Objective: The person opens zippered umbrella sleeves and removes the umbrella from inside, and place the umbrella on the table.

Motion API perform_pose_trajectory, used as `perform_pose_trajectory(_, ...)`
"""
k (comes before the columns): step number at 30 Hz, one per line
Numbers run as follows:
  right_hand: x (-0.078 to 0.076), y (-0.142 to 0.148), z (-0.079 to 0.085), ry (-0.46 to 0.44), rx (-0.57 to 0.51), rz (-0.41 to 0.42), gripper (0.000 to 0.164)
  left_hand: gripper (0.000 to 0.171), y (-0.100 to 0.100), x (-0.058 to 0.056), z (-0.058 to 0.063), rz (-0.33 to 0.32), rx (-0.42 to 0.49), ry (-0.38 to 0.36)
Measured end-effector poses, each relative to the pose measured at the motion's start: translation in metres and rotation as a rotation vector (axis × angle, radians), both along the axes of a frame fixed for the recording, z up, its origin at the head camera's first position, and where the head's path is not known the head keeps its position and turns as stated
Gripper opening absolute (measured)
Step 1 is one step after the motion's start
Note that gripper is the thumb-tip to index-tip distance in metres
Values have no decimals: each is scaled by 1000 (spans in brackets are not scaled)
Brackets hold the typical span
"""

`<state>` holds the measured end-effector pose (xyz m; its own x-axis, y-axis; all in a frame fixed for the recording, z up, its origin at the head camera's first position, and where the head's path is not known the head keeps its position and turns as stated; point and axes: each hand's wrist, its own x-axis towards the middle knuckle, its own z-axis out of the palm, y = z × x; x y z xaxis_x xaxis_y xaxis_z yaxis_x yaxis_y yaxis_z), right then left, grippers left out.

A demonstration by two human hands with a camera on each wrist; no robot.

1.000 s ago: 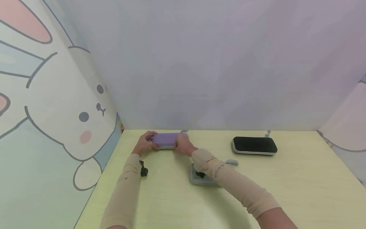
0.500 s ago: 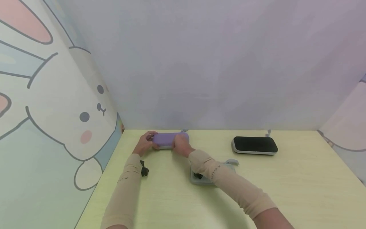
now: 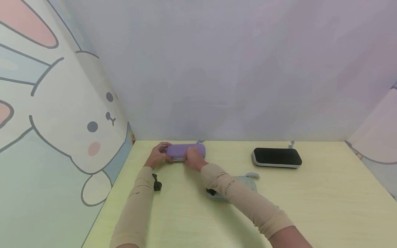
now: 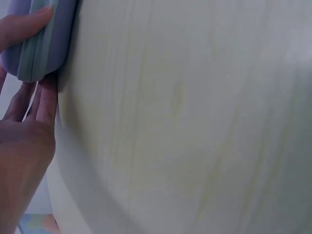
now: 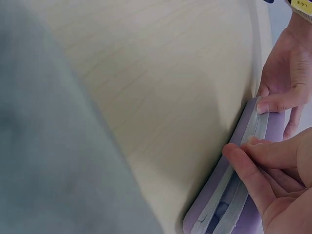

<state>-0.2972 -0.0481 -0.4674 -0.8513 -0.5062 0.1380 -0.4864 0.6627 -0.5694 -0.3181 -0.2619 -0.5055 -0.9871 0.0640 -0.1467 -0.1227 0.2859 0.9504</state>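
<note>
A purple zippered case (image 3: pixel 178 150) with a pale zip band lies near the table's back edge. My left hand (image 3: pixel 157 155) grips its left end; in the left wrist view the thumb presses the zip band and the other fingers reach around the case (image 4: pixel 59 36). On the front side, my right hand (image 3: pixel 194 158) pinches at the zipper, the pull itself hidden by thumb and forefinger. In the right wrist view the zipper (image 5: pixel 224 207) gapes behind the right hand, while the stretch between the two hands is closed.
A grey-green case (image 3: pixel 248 184) with a strap lies partly under my right forearm. Farther right is a black-topped case (image 3: pixel 277 157) with a light rim. A small black object (image 3: pixel 157 186) shows beside the left sleeve. A wall (image 3: pixel 235 86) rises behind the table.
My right hand has slid left along the front of the purple case, uncovering more of its right end. The left hand holds the same place.
</note>
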Motion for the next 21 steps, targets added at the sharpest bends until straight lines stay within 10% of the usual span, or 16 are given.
perform_pose_trajectory(21,4,-29,-4,-71,-117,7,22,70,-2,-1,-3,-1,38,27)
